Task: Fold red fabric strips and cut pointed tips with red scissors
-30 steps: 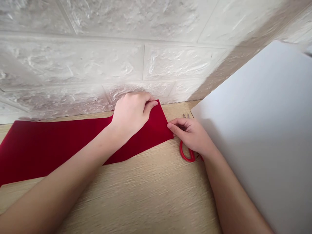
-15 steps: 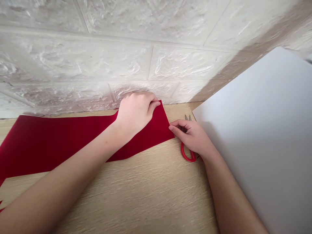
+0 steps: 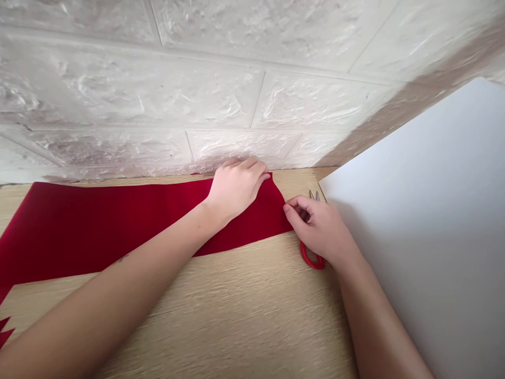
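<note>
A long strip of dark red fabric [image 3: 118, 226] lies across the wooden tabletop, running off the left side of the view. My left hand [image 3: 239, 187] reaches over it and pinches its far right corner, close to the wall. With thumb and forefinger, my right hand [image 3: 317, 223] grips the strip's right edge, lower down. Beneath and behind my right hand lie scissors with red handles [image 3: 311, 258]; their metal tips show past the knuckles, and the middle is hidden.
A white textured brick-pattern wall [image 3: 221, 100] rises right behind the tabletop [image 3: 236, 316]. On the right, a large pale grey-white panel [image 3: 434, 210] stands slanted beside my right arm. Small pointed red scraps [image 3: 6, 331] show at the lower left edge.
Both hands sit slightly farther right in view, as the whole view has shifted. The far right corner of the fabric has dipped a little, and its right edge now curves.
</note>
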The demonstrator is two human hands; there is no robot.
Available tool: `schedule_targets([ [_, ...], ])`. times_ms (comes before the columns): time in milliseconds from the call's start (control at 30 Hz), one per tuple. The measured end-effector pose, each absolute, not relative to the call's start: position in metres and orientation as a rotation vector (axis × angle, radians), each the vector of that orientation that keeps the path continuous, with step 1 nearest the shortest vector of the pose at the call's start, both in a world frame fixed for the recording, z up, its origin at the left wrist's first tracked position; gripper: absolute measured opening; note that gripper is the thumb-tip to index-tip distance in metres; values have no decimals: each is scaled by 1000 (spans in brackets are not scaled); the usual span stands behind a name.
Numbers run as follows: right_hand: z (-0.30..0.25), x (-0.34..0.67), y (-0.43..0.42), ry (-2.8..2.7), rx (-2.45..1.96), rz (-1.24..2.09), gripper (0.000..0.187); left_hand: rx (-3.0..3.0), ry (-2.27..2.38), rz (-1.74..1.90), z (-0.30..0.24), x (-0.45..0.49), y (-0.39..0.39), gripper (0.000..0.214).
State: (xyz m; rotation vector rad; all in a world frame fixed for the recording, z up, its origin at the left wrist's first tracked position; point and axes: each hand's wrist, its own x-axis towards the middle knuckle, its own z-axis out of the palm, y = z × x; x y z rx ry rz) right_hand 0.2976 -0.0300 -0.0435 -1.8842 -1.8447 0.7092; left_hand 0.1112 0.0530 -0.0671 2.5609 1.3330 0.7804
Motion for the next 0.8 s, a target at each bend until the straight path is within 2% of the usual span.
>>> schedule_targets([
  [133,-47,292,-25,-1802,-1904,571,36,2553,1291,796,-69,111,54,30],
  [533,-60,262,23,-1957,-1908,160,53,2430,1289,848,-71,110,54,31],
  [800,-69,262,25,-1910,-1767,203,58,2373,1294,853,-72,108,54,28],
])
